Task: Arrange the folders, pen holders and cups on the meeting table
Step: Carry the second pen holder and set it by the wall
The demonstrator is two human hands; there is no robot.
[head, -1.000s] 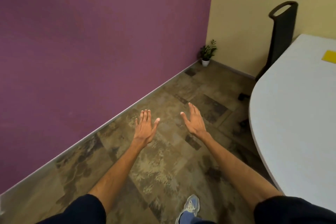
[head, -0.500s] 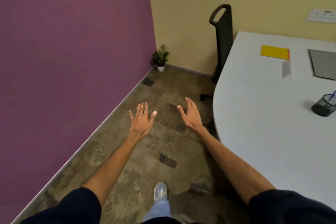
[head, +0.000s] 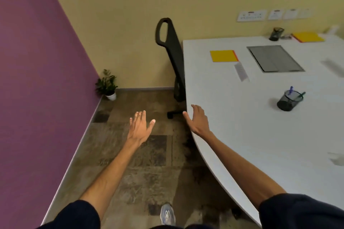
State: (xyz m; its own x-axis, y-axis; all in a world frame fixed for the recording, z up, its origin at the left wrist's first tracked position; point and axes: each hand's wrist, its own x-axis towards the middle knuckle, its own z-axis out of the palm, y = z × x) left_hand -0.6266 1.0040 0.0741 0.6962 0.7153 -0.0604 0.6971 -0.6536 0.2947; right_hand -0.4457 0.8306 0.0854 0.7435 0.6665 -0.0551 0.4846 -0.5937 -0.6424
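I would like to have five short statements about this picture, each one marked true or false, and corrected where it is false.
1. The left hand and the right hand hold nothing. True.
2. The near pen holder is empty. False: a blue pen and a green pen stand in it.
3. Two yellow folders lie on the table. True: the near yellow folder and the far yellow folder.
4. The potted plant stands on the table. False: it stands on the floor, in the corner of the room.
5. The black chair stands beside the table. True.
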